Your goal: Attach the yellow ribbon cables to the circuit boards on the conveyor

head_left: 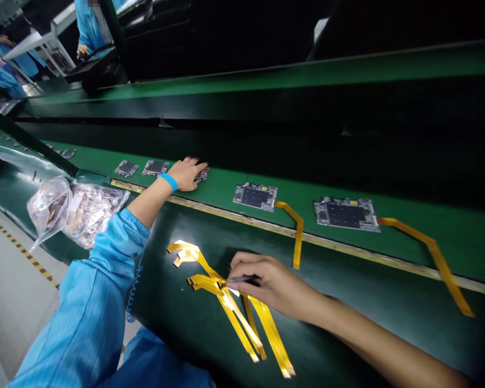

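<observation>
My left hand (pixel 186 173), with a blue wrist strap, reaches over a circuit board (pixel 203 175) on the green belt. Its fingers are stretched out and cover much of that board; whether they grip it is hidden. Lower down, my right hand (pixel 267 280) is closed on dark tweezers (pixel 242 279). Their tip is at a pile of yellow flex cables (pixel 230 302) on the dark green work surface. To the right lie two boards, a nearer one (pixel 255 195) and a larger-looking one (pixel 347 214), each with a flex cable (pixel 298 231) trailing over the belt's edge.
More circuit boards (pixel 156 168) line the belt toward the left. Clear plastic bags (pixel 92 210) with packed contents lie left of my forearm. A pale edge strip (pixel 242 218) separates belt and work surface. A coiled blue cord (pixel 132 296) hangs nearby. People in blue (pixel 91 27) are in the background.
</observation>
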A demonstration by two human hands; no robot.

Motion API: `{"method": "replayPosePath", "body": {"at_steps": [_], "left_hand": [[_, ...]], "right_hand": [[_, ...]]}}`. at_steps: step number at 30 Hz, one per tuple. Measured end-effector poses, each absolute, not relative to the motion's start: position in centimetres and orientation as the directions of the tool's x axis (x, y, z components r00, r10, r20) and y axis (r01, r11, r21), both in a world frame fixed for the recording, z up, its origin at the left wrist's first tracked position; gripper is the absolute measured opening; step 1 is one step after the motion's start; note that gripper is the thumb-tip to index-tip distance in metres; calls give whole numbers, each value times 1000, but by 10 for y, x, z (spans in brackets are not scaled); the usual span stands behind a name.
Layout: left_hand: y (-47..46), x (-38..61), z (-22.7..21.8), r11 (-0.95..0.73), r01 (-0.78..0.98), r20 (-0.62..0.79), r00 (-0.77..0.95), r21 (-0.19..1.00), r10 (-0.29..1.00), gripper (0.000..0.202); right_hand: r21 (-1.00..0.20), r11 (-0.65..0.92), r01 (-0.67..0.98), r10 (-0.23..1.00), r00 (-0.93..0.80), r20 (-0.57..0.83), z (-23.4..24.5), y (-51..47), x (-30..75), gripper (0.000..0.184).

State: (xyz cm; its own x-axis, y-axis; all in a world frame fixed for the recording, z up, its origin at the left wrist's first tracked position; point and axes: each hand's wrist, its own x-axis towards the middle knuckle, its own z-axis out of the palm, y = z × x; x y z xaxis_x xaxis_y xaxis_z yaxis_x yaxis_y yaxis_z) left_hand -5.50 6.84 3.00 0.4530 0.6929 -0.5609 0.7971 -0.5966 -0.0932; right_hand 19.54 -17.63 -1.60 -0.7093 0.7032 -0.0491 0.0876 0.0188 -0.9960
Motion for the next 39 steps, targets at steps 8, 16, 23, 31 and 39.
{"method": "replayPosePath", "body": {"at_steps": [8, 16, 23, 31, 39], "left_hand": [[82, -56, 30, -530, 833, -563, 365, -159, 742, 94], [75, -58, 41, -125, 968, -493, 2, -217, 870, 65], [85, -80, 52, -466, 879, -565, 338, -96, 753, 75], [92, -86, 41, -732, 680, -678, 513, -54, 527, 103], [63, -55, 43, -590, 774, -561, 391, -227, 729, 75]], "right_hand": [[-999, -46, -24, 768, -640, -20, -4, -176, 192, 56], [-996, -84, -40, 821, -570, -46, 14, -163, 192, 59], [-989, -149, -13, 841, -527, -120, 18, -161, 194, 63], [-986, -166, -4, 850, -507, -141, 21, -157, 199, 65], [-981, -192, 37, 914, -358, -192, 15, -139, 205, 68]]}}
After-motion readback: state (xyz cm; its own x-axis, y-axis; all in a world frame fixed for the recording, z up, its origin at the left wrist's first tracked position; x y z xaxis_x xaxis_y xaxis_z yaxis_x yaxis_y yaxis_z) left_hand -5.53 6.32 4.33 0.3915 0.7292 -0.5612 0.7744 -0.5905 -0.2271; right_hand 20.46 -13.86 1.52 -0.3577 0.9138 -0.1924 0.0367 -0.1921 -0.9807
